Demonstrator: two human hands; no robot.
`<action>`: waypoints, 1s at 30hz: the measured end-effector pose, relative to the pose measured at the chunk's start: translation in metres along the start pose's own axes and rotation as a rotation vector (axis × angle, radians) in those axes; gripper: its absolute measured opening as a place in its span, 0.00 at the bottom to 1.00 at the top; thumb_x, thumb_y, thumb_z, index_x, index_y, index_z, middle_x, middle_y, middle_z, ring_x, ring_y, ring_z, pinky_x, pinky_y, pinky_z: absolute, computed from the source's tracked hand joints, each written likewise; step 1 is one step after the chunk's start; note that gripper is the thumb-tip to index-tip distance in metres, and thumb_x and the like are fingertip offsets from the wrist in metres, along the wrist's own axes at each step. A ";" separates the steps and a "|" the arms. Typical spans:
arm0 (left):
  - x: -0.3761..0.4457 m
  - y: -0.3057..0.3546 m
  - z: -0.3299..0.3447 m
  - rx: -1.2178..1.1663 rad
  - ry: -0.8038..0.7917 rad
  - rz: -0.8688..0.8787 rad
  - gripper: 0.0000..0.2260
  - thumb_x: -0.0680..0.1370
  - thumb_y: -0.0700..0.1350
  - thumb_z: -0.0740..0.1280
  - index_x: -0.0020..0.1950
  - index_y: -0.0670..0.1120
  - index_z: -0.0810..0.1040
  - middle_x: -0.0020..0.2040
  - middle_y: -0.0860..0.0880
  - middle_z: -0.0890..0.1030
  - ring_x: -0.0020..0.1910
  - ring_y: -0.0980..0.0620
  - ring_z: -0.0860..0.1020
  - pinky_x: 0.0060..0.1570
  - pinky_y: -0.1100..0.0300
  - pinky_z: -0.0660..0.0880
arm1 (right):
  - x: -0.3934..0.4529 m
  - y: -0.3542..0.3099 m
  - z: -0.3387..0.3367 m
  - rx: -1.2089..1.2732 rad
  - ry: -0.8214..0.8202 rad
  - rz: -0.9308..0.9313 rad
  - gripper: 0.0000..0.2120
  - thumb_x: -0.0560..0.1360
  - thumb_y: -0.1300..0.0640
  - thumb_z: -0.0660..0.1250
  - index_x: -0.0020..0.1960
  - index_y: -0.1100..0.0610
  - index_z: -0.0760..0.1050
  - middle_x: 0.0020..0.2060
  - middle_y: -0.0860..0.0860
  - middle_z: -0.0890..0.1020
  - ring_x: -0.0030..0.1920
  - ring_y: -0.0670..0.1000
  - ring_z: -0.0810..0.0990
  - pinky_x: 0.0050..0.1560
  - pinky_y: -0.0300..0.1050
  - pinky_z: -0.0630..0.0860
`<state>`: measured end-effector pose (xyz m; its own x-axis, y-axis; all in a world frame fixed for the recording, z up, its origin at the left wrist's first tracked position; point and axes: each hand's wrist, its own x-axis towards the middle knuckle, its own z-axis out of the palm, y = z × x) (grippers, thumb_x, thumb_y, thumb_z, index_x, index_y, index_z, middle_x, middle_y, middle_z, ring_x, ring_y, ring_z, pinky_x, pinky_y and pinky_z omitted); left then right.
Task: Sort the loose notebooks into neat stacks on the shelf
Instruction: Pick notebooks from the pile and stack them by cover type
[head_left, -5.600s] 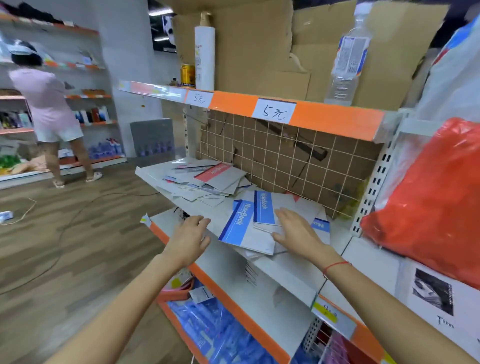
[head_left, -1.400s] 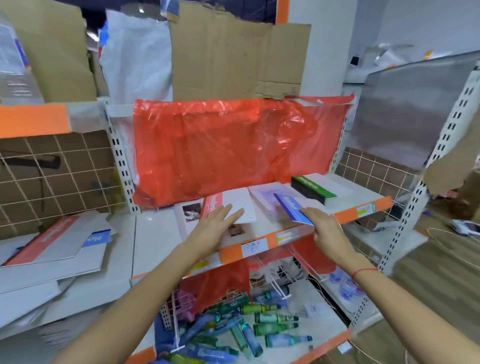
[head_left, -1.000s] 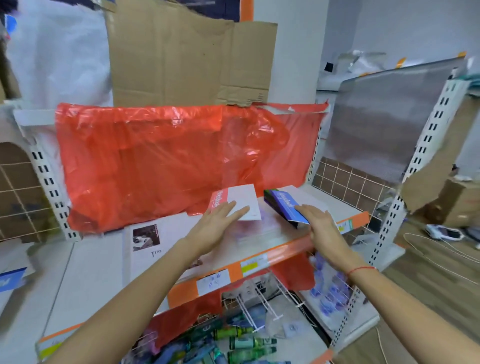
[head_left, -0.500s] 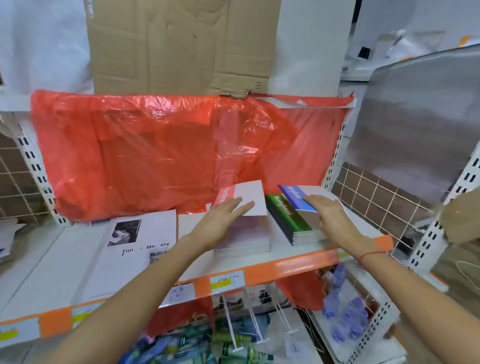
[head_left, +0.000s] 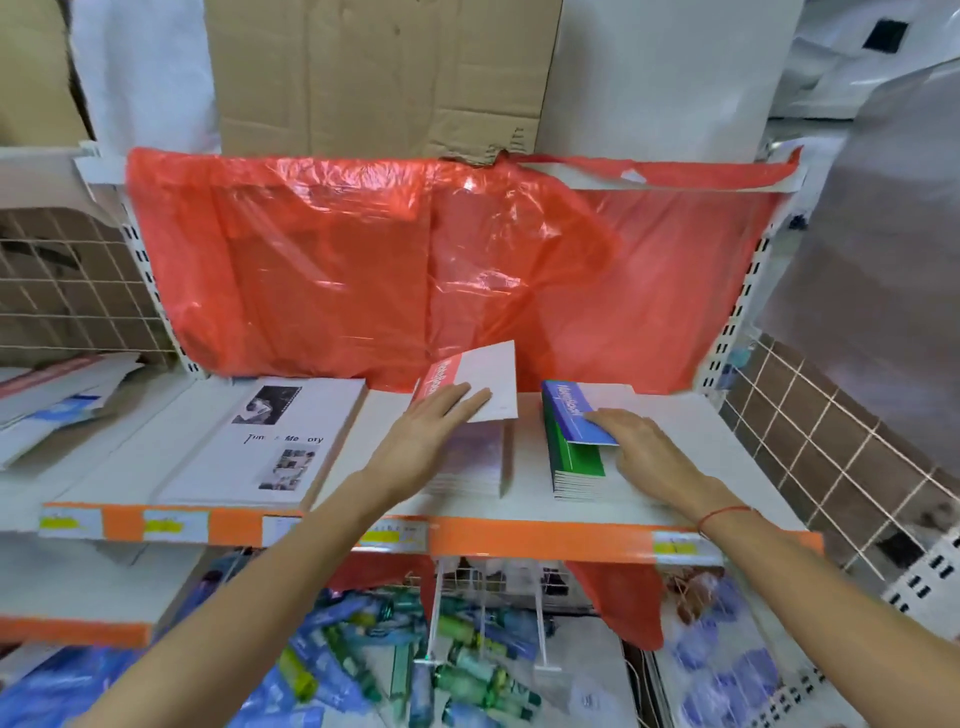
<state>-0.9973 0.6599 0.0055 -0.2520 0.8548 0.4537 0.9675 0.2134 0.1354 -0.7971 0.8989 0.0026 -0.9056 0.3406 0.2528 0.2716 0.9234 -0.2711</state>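
The left hand holds a red-and-white notebook tilted up above a pale stack in the middle of the shelf; its fingers lie fairly straight over the cover, and the thumb is hidden, so the exact grip cannot be told. The right hand holds a blue notebook by its near right edge, fingers over the cover, resting it on top of a green stack just right of the pale stack. The blue notebook sits toward the far end of the green stack, leaving the green cover showing at the near end. A red string circles the right wrist.

At the left of the shelf lies a large white book with black-and-white photos on its cover. A red plastic sheet hangs behind the shelf, with cardboard above it. Further left, on the next shelf section, loose notebooks lie in a heap. Below the shelf, bottles lie jumbled in a wire bin.
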 end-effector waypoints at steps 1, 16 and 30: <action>-0.001 0.003 -0.001 0.001 0.008 -0.008 0.43 0.61 0.24 0.55 0.74 0.50 0.62 0.71 0.42 0.68 0.68 0.40 0.69 0.63 0.47 0.70 | -0.001 0.002 0.000 0.045 -0.005 0.003 0.29 0.69 0.73 0.60 0.69 0.61 0.69 0.67 0.58 0.72 0.68 0.57 0.70 0.69 0.48 0.64; 0.001 0.017 0.001 -0.009 0.067 -0.083 0.38 0.63 0.23 0.56 0.72 0.44 0.68 0.69 0.40 0.71 0.66 0.39 0.71 0.61 0.46 0.72 | -0.016 0.022 0.011 0.052 -0.227 0.066 0.32 0.75 0.38 0.62 0.75 0.48 0.59 0.76 0.49 0.57 0.76 0.47 0.51 0.75 0.55 0.45; 0.001 0.014 -0.004 -0.009 0.024 -0.106 0.40 0.64 0.23 0.55 0.74 0.48 0.65 0.71 0.42 0.68 0.69 0.42 0.68 0.63 0.48 0.70 | -0.015 0.018 0.016 0.066 -0.207 0.091 0.32 0.75 0.38 0.60 0.75 0.48 0.59 0.76 0.50 0.57 0.76 0.48 0.51 0.74 0.55 0.43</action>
<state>-0.9840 0.6618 0.0109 -0.3533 0.8158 0.4578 0.9353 0.2977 0.1914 -0.7841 0.9077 -0.0211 -0.9278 0.3718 0.0308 0.3391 0.8749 -0.3456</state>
